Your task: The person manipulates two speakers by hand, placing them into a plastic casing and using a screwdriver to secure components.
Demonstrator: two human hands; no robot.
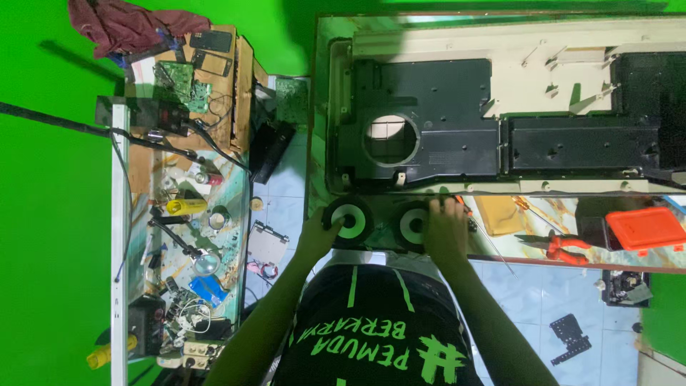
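Two round black speakers with pale cones sit at the near edge of the workbench. My left hand (316, 234) grips the left speaker (349, 220) at its left rim. My right hand (444, 227) rests on the right speaker (413, 224), fingers curled over its right side. Just beyond them lies a long beige casing (514, 50) with black plastic panels inside; the left panel (429, 107) has a round speaker opening (391, 139).
Red-handled pliers (564, 246) and an orange lid (646, 227) lie on the bench to the right. A cluttered side table (179, 214) with circuit boards, tools and a yellow can stands at left. A maroon cloth (125, 25) lies at top left. Tiled floor below.
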